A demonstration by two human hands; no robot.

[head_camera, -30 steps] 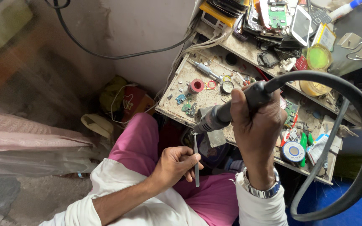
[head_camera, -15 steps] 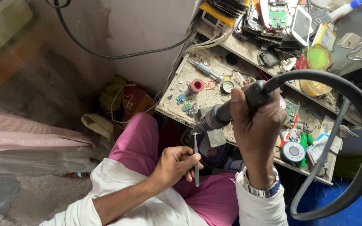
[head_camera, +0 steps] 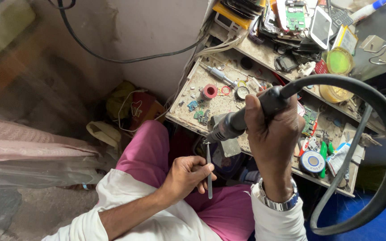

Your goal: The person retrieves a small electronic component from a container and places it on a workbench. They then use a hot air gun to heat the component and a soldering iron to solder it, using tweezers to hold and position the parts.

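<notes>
In the head view we look down on our own lap, pink trousers (head_camera: 148, 151) and white sleeves, beside a cluttered worktop (head_camera: 193, 114) set against a pale wall.

Our right hand (head_camera: 271, 140) is closed in a full fist around the dark handle of a hot-air tool (head_camera: 242, 120), whose metal nozzle points down and to the left, just past the worktop's near edge. A thick black hose (head_camera: 380, 116) leaves the back of the handle and loops wide to the right, curving back under the wrist, which wears a metal watch (head_camera: 278, 201).

Our left hand (head_camera: 186, 176) is pinched shut on thin metal tweezers (head_camera: 209, 172), held nearly upright over the lap. Their upper tip sits just below the nozzle; we cannot tell whether anything is caught in it.

On the worktop lie a red tape roll (head_camera: 209, 91), small green circuit boards (head_camera: 200, 114), a screwdriver (head_camera: 217, 73) and a blue solder spool (head_camera: 312, 161). The shelf above carries phone parts, a white phone (head_camera: 321, 27) and a yellow-green round tub (head_camera: 339, 60). A black cable (head_camera: 126, 58) runs across the wall.
</notes>
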